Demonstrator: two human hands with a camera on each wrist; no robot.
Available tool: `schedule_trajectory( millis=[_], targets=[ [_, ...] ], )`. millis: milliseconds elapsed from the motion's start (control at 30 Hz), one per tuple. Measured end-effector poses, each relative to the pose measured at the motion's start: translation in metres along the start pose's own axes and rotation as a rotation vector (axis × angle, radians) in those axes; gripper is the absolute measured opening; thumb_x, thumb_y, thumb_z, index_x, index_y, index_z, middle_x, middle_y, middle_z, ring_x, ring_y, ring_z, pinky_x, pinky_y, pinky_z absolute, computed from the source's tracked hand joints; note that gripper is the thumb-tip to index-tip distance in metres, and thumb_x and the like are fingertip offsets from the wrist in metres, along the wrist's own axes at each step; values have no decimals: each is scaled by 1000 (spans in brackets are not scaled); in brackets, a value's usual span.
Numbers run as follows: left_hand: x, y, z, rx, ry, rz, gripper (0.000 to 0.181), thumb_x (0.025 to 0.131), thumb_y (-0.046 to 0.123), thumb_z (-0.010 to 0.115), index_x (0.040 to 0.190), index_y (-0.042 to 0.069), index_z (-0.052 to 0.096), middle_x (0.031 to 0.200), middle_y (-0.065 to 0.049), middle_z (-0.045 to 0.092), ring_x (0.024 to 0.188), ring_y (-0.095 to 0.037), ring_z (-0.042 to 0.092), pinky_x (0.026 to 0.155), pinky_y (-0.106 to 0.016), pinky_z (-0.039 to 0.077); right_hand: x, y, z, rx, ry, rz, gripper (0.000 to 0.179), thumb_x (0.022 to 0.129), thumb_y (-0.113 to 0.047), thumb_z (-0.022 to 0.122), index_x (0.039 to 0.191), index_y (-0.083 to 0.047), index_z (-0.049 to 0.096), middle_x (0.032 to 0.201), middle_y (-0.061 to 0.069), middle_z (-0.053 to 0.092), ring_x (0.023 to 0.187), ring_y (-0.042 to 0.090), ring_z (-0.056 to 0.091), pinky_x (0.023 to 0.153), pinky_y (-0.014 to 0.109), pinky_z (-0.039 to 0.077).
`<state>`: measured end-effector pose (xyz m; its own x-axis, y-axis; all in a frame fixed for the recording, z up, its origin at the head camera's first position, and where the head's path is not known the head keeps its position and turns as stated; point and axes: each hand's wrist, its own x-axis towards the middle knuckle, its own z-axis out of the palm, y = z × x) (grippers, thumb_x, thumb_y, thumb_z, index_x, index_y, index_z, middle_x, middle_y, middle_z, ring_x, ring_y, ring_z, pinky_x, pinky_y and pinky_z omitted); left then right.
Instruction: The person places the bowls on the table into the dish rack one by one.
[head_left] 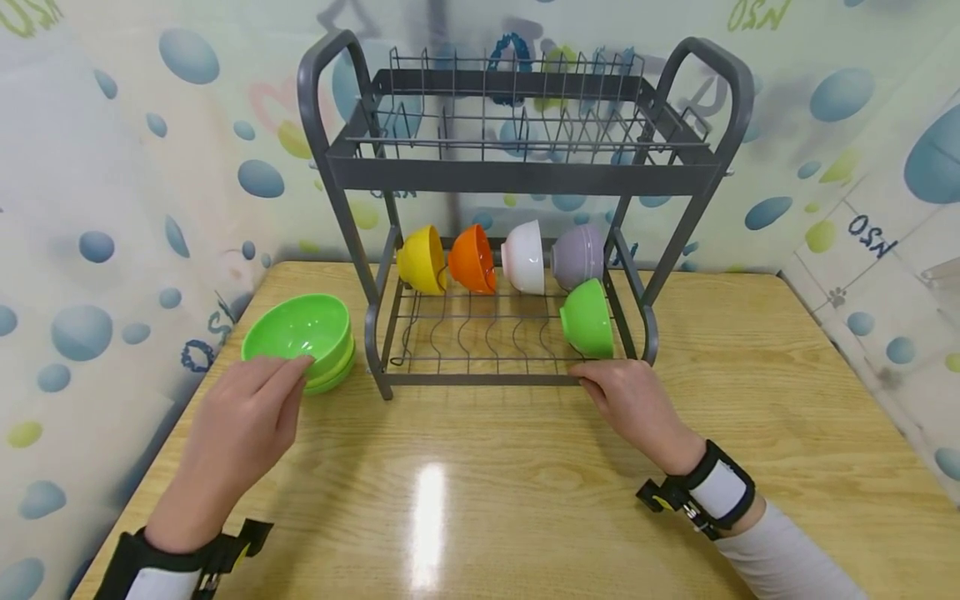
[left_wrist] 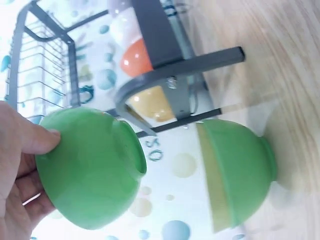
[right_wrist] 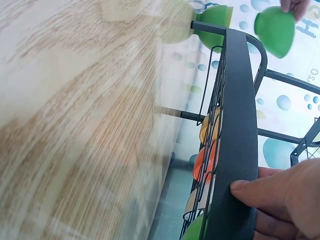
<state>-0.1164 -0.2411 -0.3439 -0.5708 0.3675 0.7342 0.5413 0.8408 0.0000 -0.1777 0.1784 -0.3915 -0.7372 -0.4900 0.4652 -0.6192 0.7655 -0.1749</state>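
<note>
My left hand pinches the rim of a green bowl between thumb and fingers. The left wrist view shows this bowl held apart from another green bowl that stands on the table left of the rack. With thumb and fingers, my right hand grips the front bar of the dish rack's lower shelf, near its right end. Just behind that hand, a green bowl stands on its side in the shelf's front row.
On the lower shelf's back row stand a yellow bowl, an orange bowl, a white bowl and a purple bowl. The rack's upper wire tier rises above them. A patterned wall covering closes off the wooden table's back.
</note>
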Motion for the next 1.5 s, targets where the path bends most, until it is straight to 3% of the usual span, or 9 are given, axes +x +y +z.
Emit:
schedule_trajectory(
  millis=[167,400,633,900,1167,1500],
  targets=[
    [5,14,-7,-38,56,79,36,98,17,41,98,-4,70,79,-13,68,71,-28,62,64,-43,50,1,0,-1,-1,7,-3,15,81,-3,71,94,-9,75,86,3,75,77,15,70,64,35,57],
    [13,30,-5,-89,67,156,33,97,16,44,96,-2,72,80,-9,69,71,-24,64,65,-39,53,0,0,0,-9,-2,1,15,81,-4,71,94,-9,75,86,3,75,77,16,70,64,35,57],
    [20,47,11,-134,91,257,31,99,15,46,95,-2,72,83,-9,71,73,-23,64,65,-37,53,0,1,1,-14,-1,-1,15,81,-4,71,94,-9,75,86,3,75,77,16,70,64,36,57],
    [23,63,32,-204,17,329,29,100,13,43,98,2,70,86,-5,71,76,-18,64,69,-34,54,-1,1,2,-23,9,-9,15,80,-4,72,94,-10,75,86,2,75,77,16,70,65,35,57],
    [26,72,46,-219,-37,365,29,99,10,41,100,4,70,88,-4,71,78,-16,64,73,-32,54,-1,1,1,-20,1,-4,15,82,-4,70,94,-10,75,86,2,75,77,16,70,65,35,57],
    [31,78,55,-232,-38,402,29,99,10,42,99,4,71,87,-3,72,78,-16,65,73,-30,55,3,0,-7,15,-63,-19,19,80,-5,73,99,-9,74,91,3,75,81,16,70,69,34,57]
  ],
)
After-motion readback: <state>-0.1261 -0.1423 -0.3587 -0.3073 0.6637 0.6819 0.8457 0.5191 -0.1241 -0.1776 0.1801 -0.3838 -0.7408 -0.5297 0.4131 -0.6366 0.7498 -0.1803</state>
